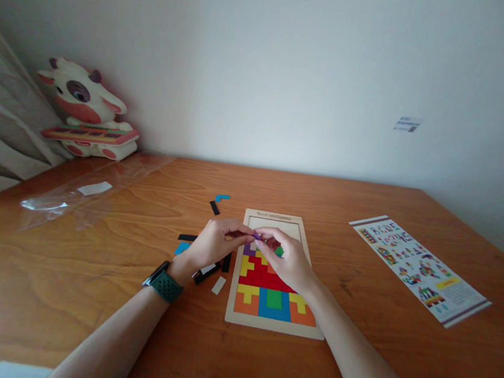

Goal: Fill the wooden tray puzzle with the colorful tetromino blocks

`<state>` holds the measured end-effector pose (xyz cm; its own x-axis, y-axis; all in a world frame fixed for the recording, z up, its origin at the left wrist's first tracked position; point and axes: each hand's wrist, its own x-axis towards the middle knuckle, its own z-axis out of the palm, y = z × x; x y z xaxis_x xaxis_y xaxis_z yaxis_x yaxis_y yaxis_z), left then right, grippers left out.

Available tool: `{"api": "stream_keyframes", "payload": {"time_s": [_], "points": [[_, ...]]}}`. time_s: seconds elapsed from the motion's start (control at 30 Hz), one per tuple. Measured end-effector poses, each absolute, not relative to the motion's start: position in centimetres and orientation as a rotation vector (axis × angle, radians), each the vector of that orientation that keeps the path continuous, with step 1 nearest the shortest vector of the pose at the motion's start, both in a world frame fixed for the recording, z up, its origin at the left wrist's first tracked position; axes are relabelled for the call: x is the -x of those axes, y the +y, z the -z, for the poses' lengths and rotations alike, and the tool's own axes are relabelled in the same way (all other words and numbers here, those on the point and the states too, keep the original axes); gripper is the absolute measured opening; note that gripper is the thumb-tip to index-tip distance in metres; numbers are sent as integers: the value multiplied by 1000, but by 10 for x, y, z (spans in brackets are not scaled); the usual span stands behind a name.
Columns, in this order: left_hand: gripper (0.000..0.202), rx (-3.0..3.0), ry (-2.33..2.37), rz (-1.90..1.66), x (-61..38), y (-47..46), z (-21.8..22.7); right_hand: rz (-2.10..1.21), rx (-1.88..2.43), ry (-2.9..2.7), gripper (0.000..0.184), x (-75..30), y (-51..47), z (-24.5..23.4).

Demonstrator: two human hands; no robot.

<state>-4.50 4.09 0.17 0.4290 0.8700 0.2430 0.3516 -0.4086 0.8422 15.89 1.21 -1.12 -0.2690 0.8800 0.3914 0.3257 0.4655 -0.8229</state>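
Observation:
Over the wooden puzzle board (pixel 232 296), a small purple puzzle piece (pixel 256 236) is pinched between the fingertips of my left hand (pixel 216 239) and my right hand (pixel 284 254). The board's lower part holds fitted yellow, orange, blue, green and red pieces, and a purple piece (pixel 249 250) lies at its left side. My right hand hides part of the board's middle. Loose black, blue and white pieces lie left of the board, some partly covered by my left hand, among them a white rectangle (pixel 218 285) and a black bar (pixel 226 263).
Farther back lie a blue L-shaped piece (pixel 222 198) and a black bar (pixel 214 208). A printed pattern sheet (pixel 420 270) rests on the right of the wooden table (pixel 100 281). At the left are a clear plastic bag (pixel 63 204) and a cow-shaped toy keyboard (pixel 92 113).

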Motion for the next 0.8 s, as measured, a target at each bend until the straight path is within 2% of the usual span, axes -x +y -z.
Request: {"api": "stream_keyframes", "payload": {"time_s": [0.17, 0.33, 0.57, 0.8], "points": [[23, -2276, 1103, -963, 51, 46, -1, -741, 1047, -1789, 26, -161, 17, 17], [23, -2565, 1095, -867, 59, 53, 11, -630, 1123, -1848, 16, -157, 26, 22], [27, -2623, 1173, -705, 56, 50, 14, -700, 1147, -1820, 16, -150, 33, 23], [23, -2637, 1222, -682, 54, 50, 17, -476, 1247, -2018, 12, -153, 41, 27]]}}
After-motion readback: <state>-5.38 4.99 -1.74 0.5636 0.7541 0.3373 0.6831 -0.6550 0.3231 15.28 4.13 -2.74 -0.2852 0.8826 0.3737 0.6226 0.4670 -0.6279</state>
